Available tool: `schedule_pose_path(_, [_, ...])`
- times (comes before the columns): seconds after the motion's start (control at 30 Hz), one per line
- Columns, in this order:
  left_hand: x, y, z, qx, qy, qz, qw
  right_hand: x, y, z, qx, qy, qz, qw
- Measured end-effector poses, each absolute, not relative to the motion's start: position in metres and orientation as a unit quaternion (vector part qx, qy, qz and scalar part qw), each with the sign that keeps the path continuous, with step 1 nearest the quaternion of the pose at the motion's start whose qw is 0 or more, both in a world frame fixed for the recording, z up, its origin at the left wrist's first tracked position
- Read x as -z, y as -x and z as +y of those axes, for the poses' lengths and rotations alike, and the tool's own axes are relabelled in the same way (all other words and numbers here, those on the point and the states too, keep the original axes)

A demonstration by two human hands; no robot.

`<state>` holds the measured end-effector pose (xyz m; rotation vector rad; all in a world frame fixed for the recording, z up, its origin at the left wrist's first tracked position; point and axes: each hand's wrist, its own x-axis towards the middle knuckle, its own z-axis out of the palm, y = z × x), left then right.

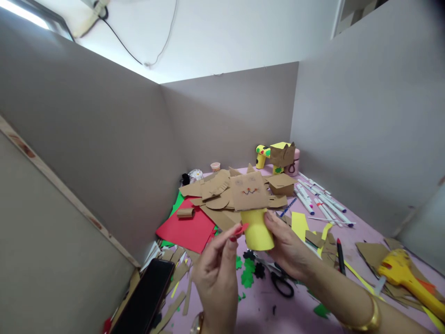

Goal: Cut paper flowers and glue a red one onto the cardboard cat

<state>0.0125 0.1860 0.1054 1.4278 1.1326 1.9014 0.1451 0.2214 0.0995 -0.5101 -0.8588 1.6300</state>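
Observation:
My right hand (290,246) is wrapped around a cardboard cat figure, its fingers at the side of the yellow paper tube body (257,234). On top of that tube sits a square cardboard head (249,192) with pointed ears and a drawn nose and mouth. Between the thumb and forefinger of my left hand (219,269) is a small red paper piece (243,228), close against or touching the left side of the tube; contact is hard to tell. Below the hands lie green paper flower cutouts (248,272), black ones (259,270) and black-handled scissors (282,284).
A yellow glue gun (399,271) lies at right, near a black-and-red marker (340,256). Several white markers (327,206) lie behind it. Red paper (187,227), cardboard scraps (219,190) and a phone (148,297) are at left. Another cat figure (283,155) stands at the back.

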Motion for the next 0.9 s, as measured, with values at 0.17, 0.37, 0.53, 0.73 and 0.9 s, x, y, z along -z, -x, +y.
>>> schedule_pose_path(0.17, [-0.092,-0.005,0.185,-0.622,-0.719,0.310,0.001,-0.103,-0.142,0.215,-0.705,0.188,-0.362,0.580])
schedule_pose_path(0.37, [-0.087,0.000,0.193,-0.564,-0.775,0.272,-0.081,-0.105,-0.143,0.211,-0.709,0.171,-0.375,0.572])
schedule_pose_path(0.53, [-0.084,0.001,0.200,-0.528,-0.797,0.269,-0.115,-0.102,-0.143,0.209,-0.721,0.154,-0.360,0.572])
schedule_pose_path(0.73, [-0.084,0.000,0.207,-0.542,-0.791,0.234,-0.163,-0.103,-0.143,0.208,-0.726,0.146,-0.349,0.574])
schedule_pose_path(0.9, [-0.084,-0.001,0.208,-0.542,-0.788,0.234,-0.175,-0.103,-0.143,0.210,-0.734,0.127,-0.339,0.575])
